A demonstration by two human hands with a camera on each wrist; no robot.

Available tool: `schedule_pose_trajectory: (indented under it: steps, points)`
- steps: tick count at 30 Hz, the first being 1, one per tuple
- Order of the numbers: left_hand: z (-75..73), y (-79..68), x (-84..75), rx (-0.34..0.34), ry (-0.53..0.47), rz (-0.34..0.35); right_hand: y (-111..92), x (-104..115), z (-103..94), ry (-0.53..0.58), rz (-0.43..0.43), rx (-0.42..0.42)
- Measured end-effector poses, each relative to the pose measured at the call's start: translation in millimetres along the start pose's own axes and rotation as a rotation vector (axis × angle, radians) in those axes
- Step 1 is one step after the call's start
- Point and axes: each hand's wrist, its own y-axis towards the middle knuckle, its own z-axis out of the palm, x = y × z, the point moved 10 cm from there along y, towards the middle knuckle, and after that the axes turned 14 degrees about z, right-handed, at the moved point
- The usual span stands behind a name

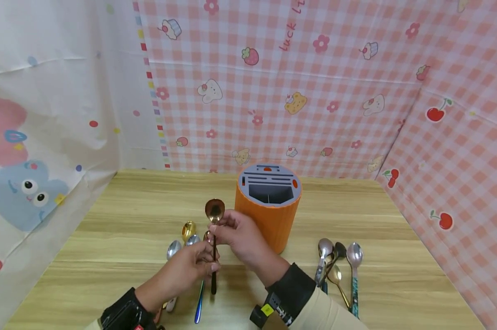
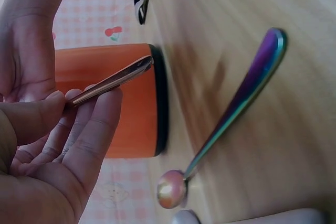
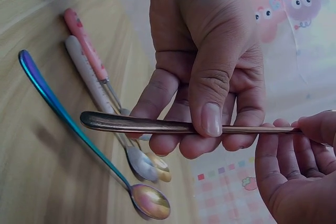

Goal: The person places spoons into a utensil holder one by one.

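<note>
A copper-brown long-handled spoon (image 1: pixel 214 210) stands nearly upright between my two hands, bowl up. My left hand (image 1: pixel 186 270) pinches its handle (image 3: pixel 131 124) between thumb and fingers, lower down. Higher up, just below the bowl, my right hand (image 1: pixel 246 238) pinches the neck. The bowl is outside both wrist views. Beneath the hands, a rainbow-coloured spoon (image 2: pixel 228 111) lies on the wooden table (image 1: pixel 141 197). Beside it on the left lie several other spoons, among them a gold one (image 1: pixel 188 229), a silver one (image 1: pixel 173 249) and one with a pink handle (image 3: pixel 84 43), partly covered by my left hand.
An orange cylindrical holder (image 1: pixel 269 224) with a grey slotted top (image 1: pixel 269 176) stands right behind my right hand. More spoons (image 1: pixel 355 254) lie in a loose group at the right. Patterned cloth (image 1: pixel 273 91) hangs behind the table and along both sides.
</note>
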Motion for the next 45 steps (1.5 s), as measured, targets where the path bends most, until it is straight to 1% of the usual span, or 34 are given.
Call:
schedule_pose_trajectory:
  steps: [9, 17, 26, 30, 33, 37, 42, 45]
  points:
    - [-5.2, 8.5, -12.1, -0.002, 0.016, -0.005, -1, 14, -3.4, 0.031, -0.022, 0.01]
    - [-11.0, 16.2, -25.9, -0.001, 0.026, 0.031, -7, 34, -6.5, 0.027, -0.052, -0.012]
    - [-12.0, 31.7, -46.1, 0.011, 0.021, 0.088, -16, 59, -13.5, 0.01, -0.095, -0.001]
    - [-12.1, 39.2, -55.0, 0.013, 0.031, 0.108, -20, 70, -19.9, 0.011, -0.102, -0.029]
    - [-13.0, 45.6, -62.0, 0.015, 0.074, 0.115, -23, 79, -27.4, 0.018, -0.102, -0.06]
    - [-13.4, 54.0, -70.4, 0.022, 0.117, 0.104, -26, 90, -36.4, 0.024, -0.102, -0.076]
    - [-10.6, 65.2, -81.0, 0.033, 0.103, 0.087, -31, 103, -48.1, 0.026, -0.112, -0.092]
    - [-9.1, 71.2, -88.4, 0.039, 0.121, 0.084, -33, 110, -54.4, 0.032, -0.124, -0.097]
